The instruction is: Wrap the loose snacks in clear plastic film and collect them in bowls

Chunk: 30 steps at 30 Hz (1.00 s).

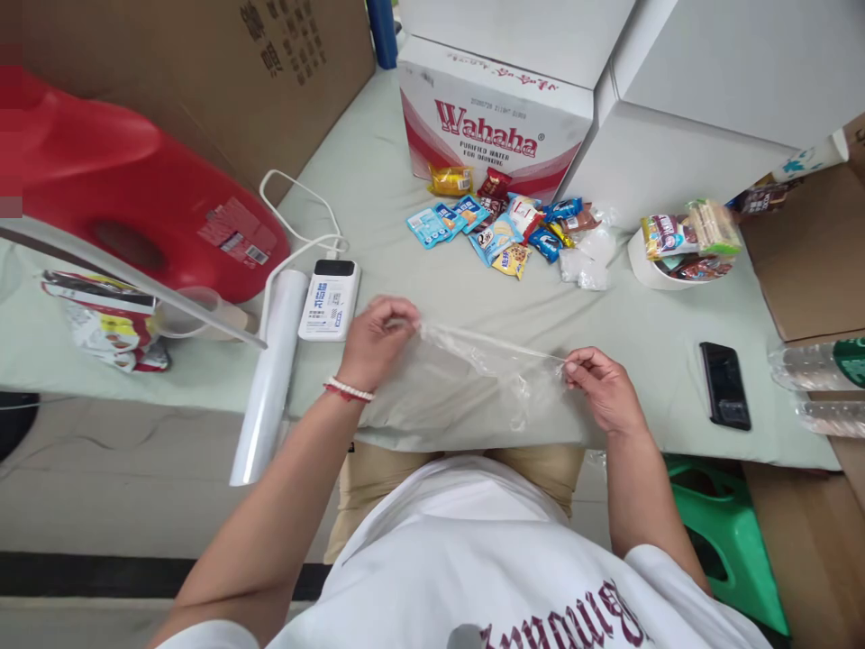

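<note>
Clear plastic bag (473, 379) stretched flat between both hands over the near edge of the pale green table (378, 180), just in front of the body. Left hand (375, 338) pinched shut on the bag's upper left corner, fingers curled together; right hand (605, 388) pinched on the upper right corner, thumb and forefinger pressed on the film. Mouth of the bag pulled taut into a straight line, apparently not yet opened wide, and nothing visible inside. Judged from this: bag taken up and spread, filling not yet started. Heap of small colourful snack packets (496, 225) lying well apart from the bag, farther back in front of the red and white Wahaha cardboard carton (493, 126). White bowl (652, 266) heaped with more packets off to the right. White roll of plastic film (270, 370) lying beside the left forearm, white power bank (330, 297) with its cable just behind it. Black phone (724, 383) flat on the table near the right hand. Red plastic container (135, 198) at far left.
</note>
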### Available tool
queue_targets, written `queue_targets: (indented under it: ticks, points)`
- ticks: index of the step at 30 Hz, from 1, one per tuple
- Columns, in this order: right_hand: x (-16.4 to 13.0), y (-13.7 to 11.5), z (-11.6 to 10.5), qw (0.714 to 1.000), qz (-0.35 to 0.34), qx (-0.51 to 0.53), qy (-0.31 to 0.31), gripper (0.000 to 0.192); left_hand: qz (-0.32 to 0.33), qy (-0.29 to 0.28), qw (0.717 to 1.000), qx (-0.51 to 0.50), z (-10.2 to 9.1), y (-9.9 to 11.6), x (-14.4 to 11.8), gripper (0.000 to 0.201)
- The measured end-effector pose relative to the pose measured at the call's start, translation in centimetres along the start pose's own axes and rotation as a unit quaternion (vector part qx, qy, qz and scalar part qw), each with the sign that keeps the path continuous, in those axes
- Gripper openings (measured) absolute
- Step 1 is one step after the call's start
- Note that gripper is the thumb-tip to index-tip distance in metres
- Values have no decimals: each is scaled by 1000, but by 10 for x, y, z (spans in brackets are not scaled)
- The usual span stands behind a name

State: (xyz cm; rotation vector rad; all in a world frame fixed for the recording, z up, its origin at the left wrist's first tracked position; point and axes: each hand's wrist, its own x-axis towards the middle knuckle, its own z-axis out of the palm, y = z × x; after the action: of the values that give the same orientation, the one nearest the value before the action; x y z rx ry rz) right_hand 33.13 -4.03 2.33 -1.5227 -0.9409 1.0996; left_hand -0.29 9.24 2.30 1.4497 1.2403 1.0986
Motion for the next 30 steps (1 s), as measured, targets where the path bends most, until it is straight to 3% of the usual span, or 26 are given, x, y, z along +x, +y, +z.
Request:
queue_targets:
  ticks: [3,5,7,9,11,13,17,20,23,25,28,30]
  points:
    - [-5,8,11,1000,22,7,5,29,22,159,981,112,18,8,-6,23]
    - [-10,12,20,999,37,20,17,30,59,161,971,164,36,14,-26,15]
    - [-14,15,26,998,46,23,24,31,154,76,964,202,55,15,-50,11]
    - [-16,16,26,998,51,17,24,32,241,-104,941,212,68,8,-67,9]
    - [-16,17,20,998,56,7,25,33,275,-217,907,231,72,-7,-71,11]
    - [-17,20,13,998,57,-11,26,33,272,-236,897,255,66,-24,-65,18]
    - [-22,23,5,995,5,-97,21,27,254,-163,924,237,43,-37,-56,21]
    - [-32,18,11,981,-99,-164,26,17,205,-114,955,184,42,-15,-62,17]
    - [-45,3,25,945,-219,-241,17,11,53,-135,984,102,61,17,-69,15]
    - [-53,-8,39,907,-296,-299,-17,16,-51,-169,982,60,77,31,-71,29]
    - [-64,-20,59,856,-373,-348,-87,24,-123,-201,972,27,95,32,-70,39]
    - [-67,-24,67,841,-390,-346,-145,24,-147,-195,970,7,98,23,-71,35]
